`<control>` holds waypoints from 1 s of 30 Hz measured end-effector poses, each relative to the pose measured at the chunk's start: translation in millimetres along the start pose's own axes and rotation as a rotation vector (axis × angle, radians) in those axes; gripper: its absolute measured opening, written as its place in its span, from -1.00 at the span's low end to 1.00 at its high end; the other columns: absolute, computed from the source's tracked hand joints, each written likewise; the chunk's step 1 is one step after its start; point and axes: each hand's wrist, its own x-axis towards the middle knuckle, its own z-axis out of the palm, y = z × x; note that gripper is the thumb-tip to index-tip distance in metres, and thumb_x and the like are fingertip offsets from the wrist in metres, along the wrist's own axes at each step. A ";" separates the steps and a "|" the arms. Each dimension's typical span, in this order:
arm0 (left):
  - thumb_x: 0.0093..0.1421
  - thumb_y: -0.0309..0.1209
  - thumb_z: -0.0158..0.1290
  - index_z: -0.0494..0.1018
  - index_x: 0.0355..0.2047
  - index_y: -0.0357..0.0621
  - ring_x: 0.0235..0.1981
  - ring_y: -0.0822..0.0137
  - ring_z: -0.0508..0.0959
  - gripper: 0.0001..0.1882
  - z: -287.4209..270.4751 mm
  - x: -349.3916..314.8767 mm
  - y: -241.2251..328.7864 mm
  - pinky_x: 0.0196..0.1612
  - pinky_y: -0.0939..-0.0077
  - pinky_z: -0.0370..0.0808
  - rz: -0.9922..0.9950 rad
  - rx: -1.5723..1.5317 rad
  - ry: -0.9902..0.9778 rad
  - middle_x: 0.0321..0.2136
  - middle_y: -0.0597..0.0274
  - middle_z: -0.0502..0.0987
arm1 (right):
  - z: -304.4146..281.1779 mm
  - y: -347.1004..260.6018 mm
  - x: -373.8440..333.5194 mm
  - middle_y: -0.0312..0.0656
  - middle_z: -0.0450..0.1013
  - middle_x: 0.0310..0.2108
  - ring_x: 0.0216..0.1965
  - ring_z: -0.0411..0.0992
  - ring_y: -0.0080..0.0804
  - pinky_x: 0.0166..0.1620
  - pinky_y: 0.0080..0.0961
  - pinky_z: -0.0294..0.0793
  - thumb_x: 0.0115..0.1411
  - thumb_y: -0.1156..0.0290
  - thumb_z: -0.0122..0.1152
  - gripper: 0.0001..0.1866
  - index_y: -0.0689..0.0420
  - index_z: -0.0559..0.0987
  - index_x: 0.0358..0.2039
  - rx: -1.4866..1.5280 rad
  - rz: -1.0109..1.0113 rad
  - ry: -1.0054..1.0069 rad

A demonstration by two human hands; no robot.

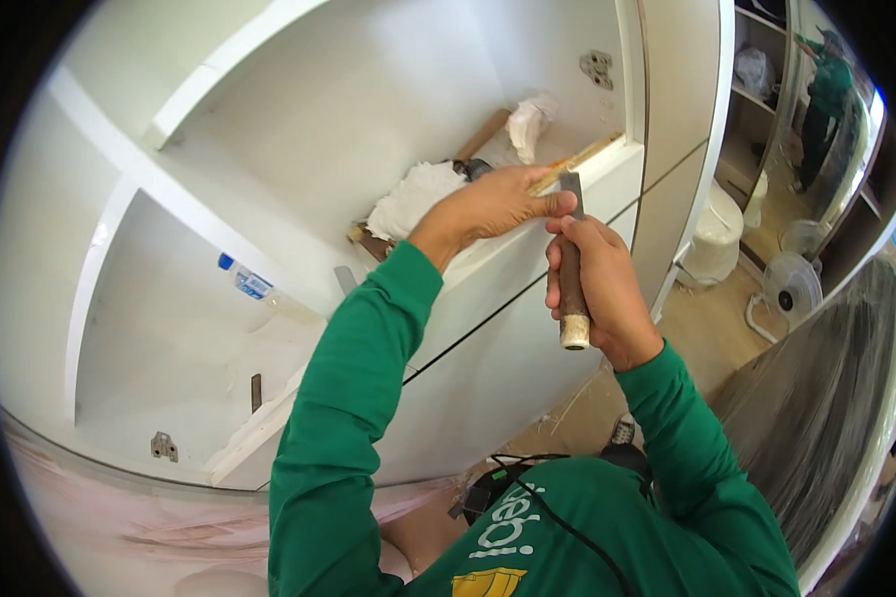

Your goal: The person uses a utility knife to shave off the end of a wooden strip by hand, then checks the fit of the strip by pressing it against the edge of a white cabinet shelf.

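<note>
My right hand is wrapped round the brown wooden handle of a chisel, whose handle end is pale. The flat metal blade points away from me, at the white front rail of a built-in cabinet. Closed beside the blade, my left hand has its thumb against the metal; the other fingertips are partly hidden. Bare yellowish wood shows along the rail's top edge, just beyond the blade. The blade's tip is hard to make out against it.
Inside the cabinet lie a crumpled white cloth, a second pale cloth and a wooden handle. A plastic bottle lies at left. A white bucket and fan stand at right, near a plastic-wrapped surface.
</note>
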 end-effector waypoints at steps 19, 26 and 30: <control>0.11 0.09 0.36 0.19 0.42 -0.15 0.07 0.39 0.42 0.01 -11.1 -9.8 11.6 0.19 0.47 0.32 0.009 -0.159 -0.178 -0.04 0.28 0.52 | 10.1 11.2 -1.1 -0.26 0.38 -0.46 -0.72 0.38 -0.42 -0.70 -0.43 0.40 0.36 0.24 -0.10 -0.69 0.22 0.36 -0.06 0.054 -0.030 -0.013; 0.17 0.12 0.30 0.31 0.34 -0.18 0.00 0.49 0.42 -0.10 -15.9 8.2 -8.9 0.19 0.51 0.31 -0.063 -0.157 -0.191 -0.17 0.37 0.53 | 16.7 -0.3 -3.8 -0.28 0.39 -0.48 -0.71 0.38 -0.47 -0.68 -0.45 0.40 0.38 0.24 -0.10 -0.69 0.23 0.39 -0.07 0.057 -0.032 0.038; 0.20 0.12 0.27 0.39 0.23 -0.18 -0.06 0.52 0.43 -0.22 -7.7 4.2 -2.2 0.18 0.53 0.31 -0.013 -0.162 -0.155 -0.22 0.41 0.53 | 11.4 -5.3 -1.7 -0.30 0.40 -0.51 -0.70 0.39 -0.49 -0.67 -0.48 0.40 0.38 0.23 -0.08 -0.70 0.21 0.41 -0.09 0.043 0.016 0.070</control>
